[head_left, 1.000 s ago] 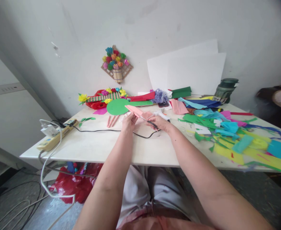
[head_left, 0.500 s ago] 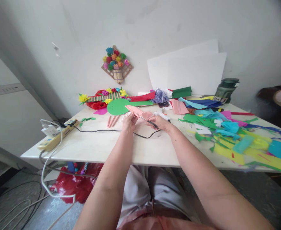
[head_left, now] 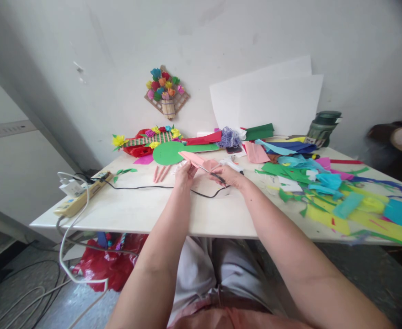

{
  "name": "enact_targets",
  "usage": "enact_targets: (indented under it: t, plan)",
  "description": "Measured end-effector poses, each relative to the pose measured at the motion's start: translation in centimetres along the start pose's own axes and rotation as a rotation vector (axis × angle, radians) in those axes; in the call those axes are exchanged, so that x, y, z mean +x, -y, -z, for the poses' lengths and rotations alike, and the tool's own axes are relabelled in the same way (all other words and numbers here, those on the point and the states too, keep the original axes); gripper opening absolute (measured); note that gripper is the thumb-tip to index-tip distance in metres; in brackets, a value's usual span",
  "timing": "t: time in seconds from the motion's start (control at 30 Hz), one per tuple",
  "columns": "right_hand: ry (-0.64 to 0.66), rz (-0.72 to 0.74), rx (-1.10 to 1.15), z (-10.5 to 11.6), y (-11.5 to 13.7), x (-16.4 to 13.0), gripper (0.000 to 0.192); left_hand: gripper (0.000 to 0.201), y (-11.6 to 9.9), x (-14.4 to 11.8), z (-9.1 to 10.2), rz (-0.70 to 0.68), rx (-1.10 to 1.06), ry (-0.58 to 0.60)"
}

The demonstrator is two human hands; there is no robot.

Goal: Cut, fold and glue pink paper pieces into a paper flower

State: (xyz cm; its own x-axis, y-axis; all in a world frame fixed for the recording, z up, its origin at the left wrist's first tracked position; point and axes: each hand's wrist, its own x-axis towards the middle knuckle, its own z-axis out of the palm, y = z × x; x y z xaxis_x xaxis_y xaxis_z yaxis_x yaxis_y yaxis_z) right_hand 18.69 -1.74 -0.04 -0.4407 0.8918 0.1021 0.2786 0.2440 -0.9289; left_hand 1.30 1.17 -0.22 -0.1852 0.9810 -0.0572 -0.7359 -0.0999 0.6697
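Observation:
My left hand (head_left: 186, 174) is closed on a folded piece of pink crepe paper (head_left: 201, 161), held above the middle of the white table (head_left: 135, 208). In my right hand (head_left: 228, 176) is a pair of scissors (head_left: 217, 177) with dark handles. Their blades lie along the lower edge of the pink paper, pointing left; whether they are cutting into it I cannot make out. Several thin pink paper strips (head_left: 161, 173) rest left of my left hand. Behind the hands lies a green paddle-shaped piece (head_left: 167, 153).
A black cable (head_left: 146, 187) crosses beneath my hands from the power strip (head_left: 80, 194) at left. Coloured paper scraps (head_left: 327, 187) cover the right side, with a dark bottle (head_left: 324, 129) behind. A flower decoration (head_left: 168, 93) hangs on the wall.

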Motion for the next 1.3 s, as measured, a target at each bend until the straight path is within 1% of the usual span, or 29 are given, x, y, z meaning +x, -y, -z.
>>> enact_targets:
  t: [0.13,0.27,0.47,0.7,1.03,1.3]
  plan:
    - [-0.014,-0.036,0.034,-0.15,0.31,-0.16,0.042,0.005,0.26,0.46,0.52,-0.004,0.010,0.026]
    - [-0.012,-0.042,0.048,-0.11,0.38,-0.25,0.042,0.005,0.39,0.76,0.86,0.007,0.019,0.022]
    - [-0.012,-0.055,0.060,-0.11,0.50,-0.33,0.044,0.013,0.31,0.49,0.66,0.003,0.044,0.026]
    - [-0.020,-0.066,0.056,-0.21,0.50,-0.35,0.042,0.007,0.31,0.16,0.31,-0.018,0.032,0.032]
    - [-0.019,-0.058,0.052,-0.19,0.66,-0.39,0.043,0.009,0.33,-0.07,0.28,-0.059,0.070,0.058]
    - [-0.016,-0.060,0.055,-0.32,0.96,-0.51,0.042,0.008,0.64,0.56,0.71,-0.081,0.092,0.070]
